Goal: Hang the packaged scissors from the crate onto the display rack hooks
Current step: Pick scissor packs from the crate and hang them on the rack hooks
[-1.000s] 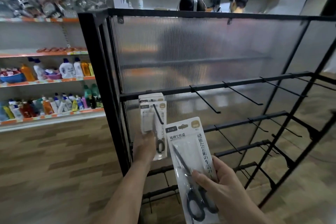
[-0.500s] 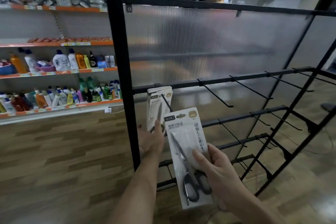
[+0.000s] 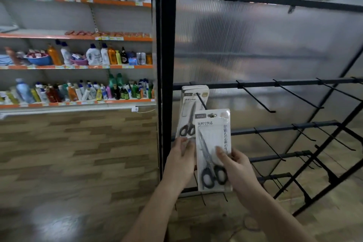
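Store shelves [image 3: 78, 67] behind; right grip [image 3: 235, 167] clasps a scissors pack [image 3: 213, 143]; left grip [image 3: 180, 159], released, touches hung packs [image 3: 188, 116]

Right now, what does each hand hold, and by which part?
Right hand grips the packaged scissors by its lower right edge; left hand only touches the hung packs from below.

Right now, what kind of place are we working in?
Most likely a small retail shop: orange-edged shelves lined with bottles and price tags, and a black display rack with hooks, packaged scissors hanging on one.
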`<state>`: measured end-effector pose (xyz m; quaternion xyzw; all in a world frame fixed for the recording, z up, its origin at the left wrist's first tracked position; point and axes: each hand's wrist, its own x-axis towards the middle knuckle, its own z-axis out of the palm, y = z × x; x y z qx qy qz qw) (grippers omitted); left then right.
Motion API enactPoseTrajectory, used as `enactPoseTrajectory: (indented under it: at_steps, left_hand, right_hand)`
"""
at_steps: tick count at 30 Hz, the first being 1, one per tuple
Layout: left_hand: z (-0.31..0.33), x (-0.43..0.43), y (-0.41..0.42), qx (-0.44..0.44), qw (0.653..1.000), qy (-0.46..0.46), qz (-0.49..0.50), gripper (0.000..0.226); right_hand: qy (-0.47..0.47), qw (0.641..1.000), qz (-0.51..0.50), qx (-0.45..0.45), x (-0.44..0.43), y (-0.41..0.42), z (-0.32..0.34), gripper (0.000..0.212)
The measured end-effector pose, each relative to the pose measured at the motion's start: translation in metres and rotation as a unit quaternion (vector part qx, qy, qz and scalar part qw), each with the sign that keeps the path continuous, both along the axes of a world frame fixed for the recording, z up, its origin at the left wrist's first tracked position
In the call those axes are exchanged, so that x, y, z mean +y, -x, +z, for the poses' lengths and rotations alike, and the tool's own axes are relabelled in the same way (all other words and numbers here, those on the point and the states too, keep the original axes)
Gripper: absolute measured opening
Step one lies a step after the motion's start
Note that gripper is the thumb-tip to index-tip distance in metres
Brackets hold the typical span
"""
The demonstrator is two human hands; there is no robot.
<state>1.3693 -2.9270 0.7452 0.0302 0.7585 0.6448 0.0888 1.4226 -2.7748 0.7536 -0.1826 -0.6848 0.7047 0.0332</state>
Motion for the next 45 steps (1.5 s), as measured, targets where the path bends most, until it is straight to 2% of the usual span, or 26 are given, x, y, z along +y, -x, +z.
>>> enactPoseTrajectory:
  at_steps: [3, 8, 13, 19, 24, 26, 28, 32, 35, 38, 41, 45]
  left_hand:
    - [0.011, -0.002, -0.01, 0.0, 1.0, -0.013, 0.006, 0.028]
    - [0.017, -0.013, -0.019, -0.004, 1.0, -0.015, 0.019, 0.012]
    - [0.019, -0.014, -0.022, 0.002, 1.0, 0.006, 0.031, 0.022]
    - [0.026, -0.011, -0.019, 0.028, 0.998, 0.062, 0.019, 0.018]
    - [0.029, -0.018, -0.016, 0.028, 0.996, 0.084, 0.0, 0.024]
    - [0.028, -0.019, -0.015, 0.024, 0.995, 0.093, -0.011, 0.032]
    - [0.026, -0.02, -0.016, 0.02, 0.995, 0.092, -0.014, 0.031]
    - [0.023, -0.017, -0.016, 0.023, 0.995, 0.094, -0.011, 0.034]
    - [0.02, -0.012, -0.017, 0.017, 0.994, 0.11, -0.001, 0.045]
    - [0.015, -0.003, -0.022, 0.018, 0.991, 0.134, 0.001, 0.05]
    - [0.012, 0.016, -0.033, 0.023, 0.983, 0.181, -0.013, 0.052]
    - [0.003, 0.062, -0.053, 0.027, 0.97, 0.239, -0.036, 0.053]
  right_hand:
    - [-0.021, 1.0, -0.003, 0.003, 0.002, 0.013, -0.006, 0.046]
    - [-0.048, 0.999, 0.002, 0.002, -0.003, 0.009, -0.014, 0.047]
    - [-0.093, 0.995, -0.026, -0.027, -0.001, 0.02, -0.003, 0.054]
    - [-0.153, 0.986, 0.017, -0.07, -0.001, 0.069, 0.011, 0.066]
    - [-0.159, 0.982, -0.009, -0.102, 0.005, 0.115, 0.021, 0.057]
    - [-0.158, 0.981, -0.018, -0.112, 0.005, 0.131, 0.025, 0.069]
    - [-0.17, 0.978, -0.017, -0.12, 0.004, 0.138, 0.027, 0.075]
    - [-0.202, 0.972, 0.007, -0.121, 0.01, 0.123, 0.025, 0.066]
    - [-0.245, 0.962, 0.06, -0.107, 0.02, 0.095, 0.028, 0.071]
    - [-0.285, 0.95, 0.117, -0.046, 0.033, 0.059, 0.034, 0.061]
    - [-0.345, 0.924, 0.164, -0.008, 0.056, 0.025, 0.032, 0.056]
    - [-0.434, 0.882, 0.185, -0.021, 0.104, -0.016, 0.023, 0.063]
